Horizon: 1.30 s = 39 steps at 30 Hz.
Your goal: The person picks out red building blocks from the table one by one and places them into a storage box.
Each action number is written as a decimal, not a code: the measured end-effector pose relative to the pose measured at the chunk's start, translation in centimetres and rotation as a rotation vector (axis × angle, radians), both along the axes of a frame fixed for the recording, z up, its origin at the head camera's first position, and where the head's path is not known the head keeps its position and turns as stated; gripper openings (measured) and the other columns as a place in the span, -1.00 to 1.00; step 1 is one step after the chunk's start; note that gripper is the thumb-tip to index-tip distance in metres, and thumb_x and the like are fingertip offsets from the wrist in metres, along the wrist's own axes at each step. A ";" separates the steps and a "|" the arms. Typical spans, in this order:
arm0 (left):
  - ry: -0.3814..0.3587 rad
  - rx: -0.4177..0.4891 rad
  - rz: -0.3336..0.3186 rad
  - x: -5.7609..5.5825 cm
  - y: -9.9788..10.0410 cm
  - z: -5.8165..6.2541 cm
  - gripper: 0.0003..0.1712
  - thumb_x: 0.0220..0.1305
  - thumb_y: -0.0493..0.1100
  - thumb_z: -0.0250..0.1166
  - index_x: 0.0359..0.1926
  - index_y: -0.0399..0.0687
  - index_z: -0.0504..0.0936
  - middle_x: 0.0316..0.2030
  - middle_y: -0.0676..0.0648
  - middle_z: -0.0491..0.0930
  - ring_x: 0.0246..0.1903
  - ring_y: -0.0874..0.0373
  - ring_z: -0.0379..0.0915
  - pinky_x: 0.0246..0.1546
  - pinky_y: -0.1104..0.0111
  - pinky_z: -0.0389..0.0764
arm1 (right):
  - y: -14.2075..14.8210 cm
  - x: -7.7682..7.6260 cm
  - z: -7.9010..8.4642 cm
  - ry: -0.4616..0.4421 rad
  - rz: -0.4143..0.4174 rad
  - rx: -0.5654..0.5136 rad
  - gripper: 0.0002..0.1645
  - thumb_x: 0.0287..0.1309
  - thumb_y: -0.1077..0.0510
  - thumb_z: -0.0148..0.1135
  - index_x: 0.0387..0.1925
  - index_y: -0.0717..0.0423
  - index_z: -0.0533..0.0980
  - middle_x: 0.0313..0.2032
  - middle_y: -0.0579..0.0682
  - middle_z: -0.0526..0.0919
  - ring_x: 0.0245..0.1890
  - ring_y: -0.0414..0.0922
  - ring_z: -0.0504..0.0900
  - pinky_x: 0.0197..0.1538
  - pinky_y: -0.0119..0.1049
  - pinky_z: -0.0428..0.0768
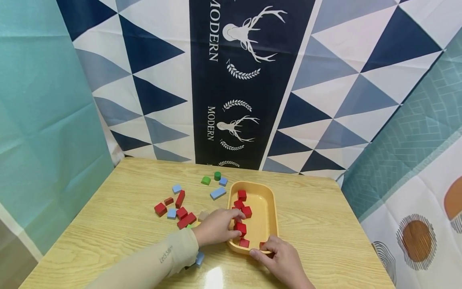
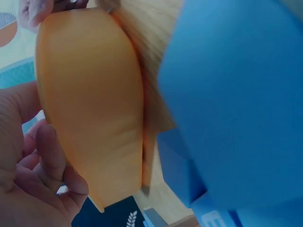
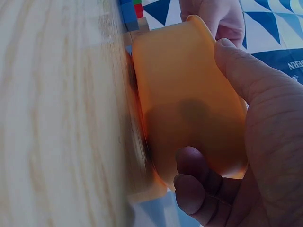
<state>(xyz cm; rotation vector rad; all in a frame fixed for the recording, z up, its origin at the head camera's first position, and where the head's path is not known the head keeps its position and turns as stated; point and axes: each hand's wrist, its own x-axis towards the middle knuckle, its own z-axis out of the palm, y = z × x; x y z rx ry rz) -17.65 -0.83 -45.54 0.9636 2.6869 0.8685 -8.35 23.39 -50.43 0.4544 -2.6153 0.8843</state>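
A yellow plastic tray point(image 1: 272, 208) holds several red blocks point(image 1: 246, 212), mostly along its left side. My left hand point(image 1: 217, 228) reaches over the left rim. Its thumb and fingers are around a red cube point(image 1: 240, 229) inside; I cannot tell whether they pinch it. In the left wrist view, the yellow wall point(image 2: 90, 104) hides the fingertips. My right hand point(image 1: 285, 259) grips the near right corner of the tray, thumb at the rim, as the right wrist view also shows. A red block point(image 1: 262, 244) lies inside by that corner.
Left of the tray lie loose red blocks point(image 1: 187, 220), blue blocks point(image 1: 218, 193) and a tan block point(image 1: 203, 216). Behind them are a green arched block point(image 1: 205, 180) and a green cylinder point(image 1: 217, 176). A blue block point(image 1: 199, 259) sits near my left sleeve. Patterned cloth point(image 1: 159, 80) hangs behind the table.
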 end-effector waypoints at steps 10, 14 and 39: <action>0.187 -0.150 -0.098 -0.2 0.4 -0.2 -0.82 0.37 0.00 0.51 -0.05 0.17 0.83 -0.12 0.20 0.81 -0.13 0.33 0.67 0.10 0.37 0.66 | -0.1 0.0 0.1 0.001 0.001 0.003 -0.68 0.07 -0.15 0.64 -0.59 -0.32 0.62 -0.51 -0.49 0.41 -0.51 -0.54 0.30 -0.43 -0.54 0.33; 0.241 -0.222 -0.115 -0.2 0.8 -0.1 -0.87 0.37 0.03 0.51 -0.10 0.22 0.85 -0.13 0.23 0.82 -0.10 0.35 0.69 0.16 0.34 0.64 | -0.1 -0.1 0.0 0.009 0.000 0.005 -0.69 0.06 -0.15 0.64 -0.59 -0.32 0.62 -0.52 -0.48 0.41 -0.51 -0.54 0.29 -0.43 -0.54 0.32; 0.441 -0.445 -0.072 0.7 3.1 -0.1 -0.94 0.28 0.06 0.55 -0.22 0.35 0.86 -0.31 0.25 0.73 -0.32 0.37 0.58 -0.17 0.36 0.48 | 0.1 -0.4 -0.4 0.109 0.038 0.017 -0.70 0.03 -0.13 0.66 -0.58 -0.29 0.64 -0.51 -0.50 0.42 -0.50 -0.57 0.29 -0.44 -0.60 0.30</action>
